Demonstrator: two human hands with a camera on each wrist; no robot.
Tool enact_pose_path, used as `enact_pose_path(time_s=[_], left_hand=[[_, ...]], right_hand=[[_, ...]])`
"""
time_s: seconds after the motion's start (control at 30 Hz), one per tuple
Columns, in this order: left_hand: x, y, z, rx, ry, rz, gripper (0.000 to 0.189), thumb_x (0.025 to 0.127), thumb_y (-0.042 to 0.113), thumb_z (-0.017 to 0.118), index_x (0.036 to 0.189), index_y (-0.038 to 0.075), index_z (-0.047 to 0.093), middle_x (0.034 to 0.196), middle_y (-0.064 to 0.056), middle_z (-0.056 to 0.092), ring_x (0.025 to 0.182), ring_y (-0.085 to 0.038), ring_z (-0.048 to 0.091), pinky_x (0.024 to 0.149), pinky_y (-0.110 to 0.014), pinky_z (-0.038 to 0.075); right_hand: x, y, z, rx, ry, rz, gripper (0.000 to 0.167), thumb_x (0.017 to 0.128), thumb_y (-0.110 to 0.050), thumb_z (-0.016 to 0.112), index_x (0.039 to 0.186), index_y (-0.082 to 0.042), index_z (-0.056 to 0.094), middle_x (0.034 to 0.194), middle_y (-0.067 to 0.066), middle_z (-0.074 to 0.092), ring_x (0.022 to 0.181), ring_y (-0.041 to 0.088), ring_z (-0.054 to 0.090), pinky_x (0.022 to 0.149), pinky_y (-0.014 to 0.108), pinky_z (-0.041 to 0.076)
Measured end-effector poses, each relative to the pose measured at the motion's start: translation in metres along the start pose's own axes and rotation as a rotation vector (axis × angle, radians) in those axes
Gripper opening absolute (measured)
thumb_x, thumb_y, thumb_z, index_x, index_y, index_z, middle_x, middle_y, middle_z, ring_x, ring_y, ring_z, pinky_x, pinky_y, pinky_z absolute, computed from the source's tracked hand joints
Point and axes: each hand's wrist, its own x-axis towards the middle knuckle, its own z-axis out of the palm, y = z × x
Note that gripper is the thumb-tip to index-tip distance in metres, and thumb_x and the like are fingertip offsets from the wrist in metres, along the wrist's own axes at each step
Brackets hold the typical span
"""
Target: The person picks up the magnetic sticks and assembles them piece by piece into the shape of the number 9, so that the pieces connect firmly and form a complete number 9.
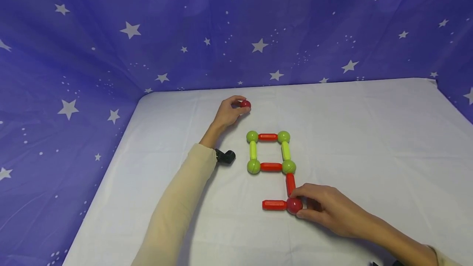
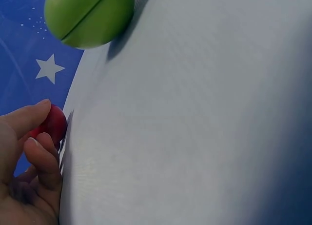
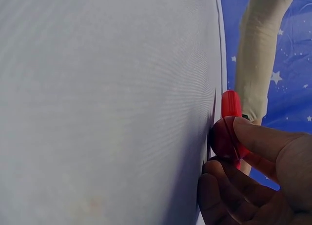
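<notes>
Toward the back of the table my left hand (image 1: 230,112) pinches a loose red ball (image 1: 245,104) between thumb and fingers; the left wrist view shows the same red ball (image 2: 54,125) at the fingertips. My right hand (image 1: 329,208) holds another red ball (image 1: 294,205) at the near corner of a figure made of sticks and balls. That ball joins a red stick (image 1: 290,184) running up to a green ball (image 1: 289,166) and a red stick (image 1: 274,205) pointing left. Above these, green balls, red sticks and yellow-green sticks (image 1: 285,151) form a closed square.
A white cloth (image 1: 369,143) covers the table. A blue curtain with white stars (image 1: 236,28) hangs behind and at the sides. On my left wrist sits a small black camera (image 1: 226,157), just left of the square.
</notes>
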Motion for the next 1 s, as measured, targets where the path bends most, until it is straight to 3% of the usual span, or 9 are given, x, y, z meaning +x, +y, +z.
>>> enact_pose_path(time_s=[0.17, 0.33, 0.6, 0.8, 1.0], left_hand=[[-0.0012, 0.0009, -0.0013, 0.002, 0.001, -0.019, 0.042, 0.088, 0.019, 0.077, 0.127, 0.012, 0.063, 0.114, -0.010, 0.061, 0.068, -0.017, 0.053, 0.048, -0.024, 0.044], [-0.0023, 0.0011, -0.0026, 0.014, 0.001, -0.023, 0.042, 0.089, 0.020, 0.076, 0.128, 0.012, 0.062, 0.115, -0.010, 0.061, 0.067, -0.015, 0.053, 0.048, -0.023, 0.045], [-0.0033, 0.0007, -0.0020, -0.068, -0.024, -0.030, 0.041, 0.090, 0.014, 0.074, 0.128, 0.009, 0.059, 0.115, -0.011, 0.060, 0.063, -0.014, 0.058, 0.046, -0.023, 0.047], [-0.0034, 0.0007, -0.0017, -0.078, -0.025, -0.036, 0.041, 0.090, 0.013, 0.074, 0.128, 0.009, 0.059, 0.116, -0.011, 0.061, 0.062, -0.014, 0.058, 0.046, -0.023, 0.047], [-0.0033, 0.0002, -0.0023, -0.076, -0.028, -0.027, 0.041, 0.090, 0.014, 0.074, 0.127, 0.009, 0.059, 0.116, -0.011, 0.061, 0.063, -0.013, 0.058, 0.047, -0.023, 0.049]], right_hand=[[0.0004, -0.0008, -0.0005, -0.008, -0.002, 0.007, 0.030, 0.090, -0.028, 0.074, 0.117, -0.027, 0.064, 0.092, -0.017, 0.059, 0.075, 0.004, 0.053, 0.062, 0.022, 0.047], [0.0004, -0.0015, -0.0009, -0.017, -0.003, 0.016, 0.029, 0.089, -0.029, 0.074, 0.117, -0.028, 0.065, 0.092, -0.017, 0.059, 0.076, 0.004, 0.053, 0.062, 0.022, 0.046], [0.0000, -0.0008, -0.0006, -0.028, -0.002, 0.011, 0.030, 0.089, -0.029, 0.074, 0.117, -0.028, 0.065, 0.092, -0.018, 0.059, 0.076, 0.003, 0.053, 0.062, 0.022, 0.047], [-0.0011, -0.0009, -0.0011, -0.027, -0.012, 0.020, 0.034, 0.091, -0.032, 0.072, 0.123, -0.023, 0.064, 0.094, -0.017, 0.059, 0.076, 0.002, 0.053, 0.062, 0.022, 0.046], [-0.0015, -0.0001, -0.0005, -0.050, 0.000, -0.050, 0.034, 0.095, -0.032, 0.067, 0.127, -0.023, 0.066, 0.103, -0.017, 0.061, 0.083, 0.002, 0.055, 0.068, 0.024, 0.048]])
